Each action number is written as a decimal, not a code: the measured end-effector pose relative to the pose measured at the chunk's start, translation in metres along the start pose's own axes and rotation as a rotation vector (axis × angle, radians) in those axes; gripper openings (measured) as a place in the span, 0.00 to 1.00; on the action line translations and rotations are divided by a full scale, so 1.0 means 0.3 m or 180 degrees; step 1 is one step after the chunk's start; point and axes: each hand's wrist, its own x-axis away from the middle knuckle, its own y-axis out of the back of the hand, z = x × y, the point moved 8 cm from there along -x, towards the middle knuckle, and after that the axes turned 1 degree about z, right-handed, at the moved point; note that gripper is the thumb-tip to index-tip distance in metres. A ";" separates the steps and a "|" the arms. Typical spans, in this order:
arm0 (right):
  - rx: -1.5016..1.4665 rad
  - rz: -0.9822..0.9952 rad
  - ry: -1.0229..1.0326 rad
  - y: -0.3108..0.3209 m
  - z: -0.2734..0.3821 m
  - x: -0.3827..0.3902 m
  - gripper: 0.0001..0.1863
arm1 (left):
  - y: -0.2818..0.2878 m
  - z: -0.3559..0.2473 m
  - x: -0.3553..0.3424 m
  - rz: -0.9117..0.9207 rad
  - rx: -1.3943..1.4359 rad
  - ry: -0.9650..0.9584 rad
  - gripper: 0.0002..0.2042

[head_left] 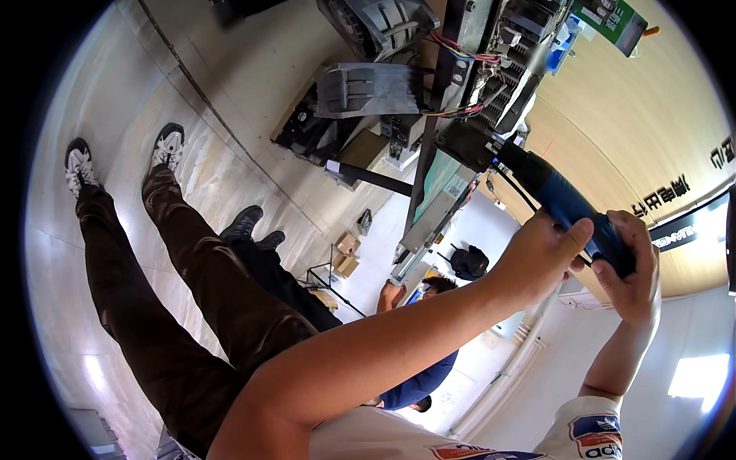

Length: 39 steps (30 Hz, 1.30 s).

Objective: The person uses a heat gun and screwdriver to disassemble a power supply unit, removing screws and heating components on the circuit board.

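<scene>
A dark blue, tube-shaped power tool (567, 198) with a black nose slants across the upper right. My left hand (546, 249) is closed around its lower side, thumb along the body. Nearer its rear end, my right hand (632, 264) wraps the tool from the other side. The nose reaches a dark metal bracket (466, 146) on the machine frame; whether the tip touches is hard to tell. A thin black cord (515, 188) runs beside the tool.
Above the bracket, the machine carries loose coloured wires (460, 113) and grey plastic housings (369, 90). A co-worker in navy (422, 382) is beyond my left arm; a hand (391, 296) is at the frame's end. Cardboard boxes (346, 254) and a black tripod (333, 285) stand on the floor.
</scene>
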 end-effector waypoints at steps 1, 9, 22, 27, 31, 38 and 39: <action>0.0009 0.0020 0.0012 -0.001 0.000 -0.003 0.35 | 0.003 -0.002 -0.003 -0.0008 0.0000 -0.0023 0.18; 0.0247 0.0107 -0.0040 0.026 -0.004 -0.018 0.35 | -0.003 -0.025 -0.011 0.0049 0.0080 -0.0183 0.19; 0.0617 0.0163 0.0155 0.035 0.015 -0.034 0.34 | -0.003 -0.022 -0.018 0.0102 0.0208 -0.0174 0.20; 0.0560 0.0150 0.0184 0.027 0.017 -0.035 0.33 | -0.002 -0.017 -0.023 0.0204 0.0255 -0.0159 0.18; 0.0656 0.0101 0.0370 0.026 0.027 -0.039 0.33 | 0.002 -0.031 -0.023 0.0214 0.0182 -0.0263 0.19; 0.1255 -0.0035 0.0652 0.046 0.026 -0.026 0.35 | -0.004 -0.046 -0.034 0.0265 0.0274 -0.0241 0.23; 0.1208 -0.0009 0.0640 0.045 0.023 -0.026 0.35 | -0.003 -0.047 -0.036 0.0305 0.0272 -0.0226 0.23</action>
